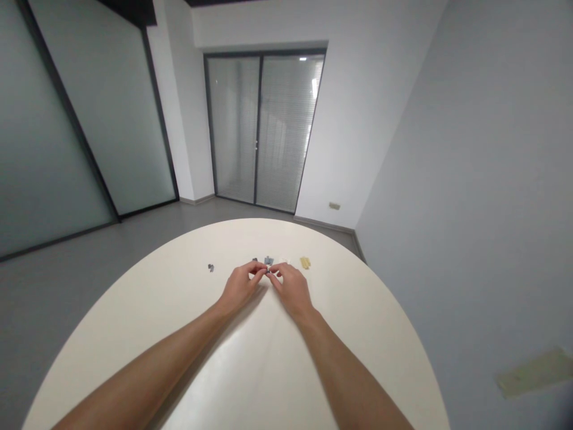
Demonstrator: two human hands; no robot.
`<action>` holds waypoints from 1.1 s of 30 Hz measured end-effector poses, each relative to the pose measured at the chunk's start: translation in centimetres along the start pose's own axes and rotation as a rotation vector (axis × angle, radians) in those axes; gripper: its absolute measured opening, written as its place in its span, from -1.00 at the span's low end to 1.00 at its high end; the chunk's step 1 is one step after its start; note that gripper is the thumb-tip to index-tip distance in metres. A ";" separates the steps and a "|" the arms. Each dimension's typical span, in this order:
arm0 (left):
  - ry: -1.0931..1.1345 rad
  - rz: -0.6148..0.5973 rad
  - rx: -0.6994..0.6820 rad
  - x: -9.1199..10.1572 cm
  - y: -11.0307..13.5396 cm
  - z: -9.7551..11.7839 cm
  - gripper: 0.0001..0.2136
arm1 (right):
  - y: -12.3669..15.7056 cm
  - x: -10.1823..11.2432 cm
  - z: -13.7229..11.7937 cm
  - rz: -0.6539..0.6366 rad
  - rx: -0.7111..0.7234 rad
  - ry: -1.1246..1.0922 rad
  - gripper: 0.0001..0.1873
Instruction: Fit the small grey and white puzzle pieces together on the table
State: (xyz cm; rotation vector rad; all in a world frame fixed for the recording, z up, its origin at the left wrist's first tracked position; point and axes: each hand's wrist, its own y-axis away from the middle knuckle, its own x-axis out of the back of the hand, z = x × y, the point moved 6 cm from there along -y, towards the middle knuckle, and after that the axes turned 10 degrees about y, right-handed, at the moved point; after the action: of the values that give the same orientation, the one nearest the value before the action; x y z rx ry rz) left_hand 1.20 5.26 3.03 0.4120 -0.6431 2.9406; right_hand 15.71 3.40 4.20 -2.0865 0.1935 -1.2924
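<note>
My left hand (242, 286) and my right hand (290, 291) meet above the middle of a round white table (250, 370). Their fingertips pinch a tiny grey plastic piece (267, 271) from both sides, and the fingers hide most of it. Just beyond the fingertips lie a grey building brick (268, 260) and a smaller dark piece (254, 260). A pale yellow brick cluster (305, 263) sits to the right of my right hand. Farther left, a small grey brick (210, 267) lies apart from my left hand.
The white table's curved far edge (264, 219) borders a grey floor (111, 257). Beyond it stand a frosted glass partition (102, 119) on the left, a glass door with blinds (262, 131) at the back, and a pale wall (447, 149) on the right.
</note>
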 end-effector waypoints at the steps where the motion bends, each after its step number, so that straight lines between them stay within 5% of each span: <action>1: -0.001 0.001 0.002 0.0 0.0 0.0 -0.75 | 0.0 0.0 0.1 -0.005 -0.001 0.004 -0.88; 33: -0.132 -0.025 0.016 0.0 -0.2 -1.5 -0.76 | 0.0 -0.4 0.2 -0.121 -0.043 0.060 -0.86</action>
State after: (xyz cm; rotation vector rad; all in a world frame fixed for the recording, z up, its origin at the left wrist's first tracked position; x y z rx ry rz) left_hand 0.85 6.06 1.75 0.6147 -0.6242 2.9151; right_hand 15.64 3.69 3.88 -2.1249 0.1235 -1.4354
